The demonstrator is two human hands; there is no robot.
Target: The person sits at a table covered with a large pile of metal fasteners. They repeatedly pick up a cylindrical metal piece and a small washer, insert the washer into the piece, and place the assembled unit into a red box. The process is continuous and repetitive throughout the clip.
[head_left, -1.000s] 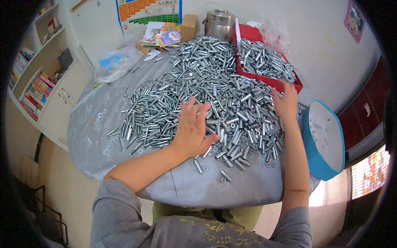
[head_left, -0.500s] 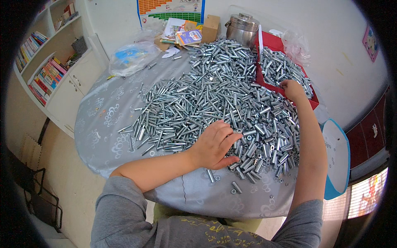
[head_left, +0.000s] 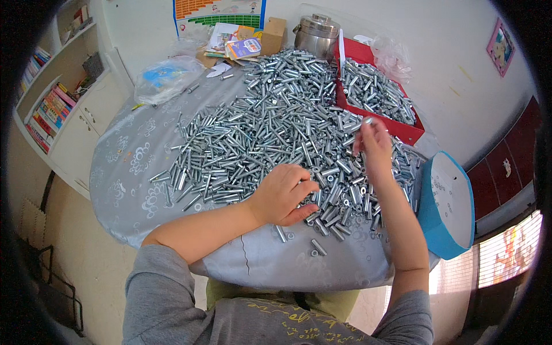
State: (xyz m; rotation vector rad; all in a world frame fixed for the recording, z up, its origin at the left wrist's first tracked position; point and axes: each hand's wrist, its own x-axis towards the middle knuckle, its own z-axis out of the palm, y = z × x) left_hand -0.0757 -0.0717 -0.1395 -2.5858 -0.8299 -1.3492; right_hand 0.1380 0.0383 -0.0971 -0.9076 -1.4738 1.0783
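Observation:
A large pile of silvery metal bolts and tubular sleeves (head_left: 247,138) spreads over the table. My left hand (head_left: 283,195) rests at the near edge of this pile, its fingers bent and the thumb apart, with nothing visible in the gap. Just in front of the red box (head_left: 409,133), my right hand (head_left: 375,146) is raised over the pile. A short metal sleeve (head_left: 367,121) shows at its closed fingertips. The red box is filled with similar metal pieces (head_left: 382,95). Pieces under both hands are hidden.
At the right edge stands a blue box (head_left: 445,230) with small rings on its white inside. A steel pot (head_left: 316,35), a cardboard box (head_left: 273,37), booklets (head_left: 243,49) and a plastic bag (head_left: 167,80) line the back. Loose sleeves (head_left: 319,247) lie near the front edge.
My right hand has come out of the red box toward me, with a metal sleeve now showing at its fingertips. My left hand stays by the pile, its fingers more bent. The view has shifted.

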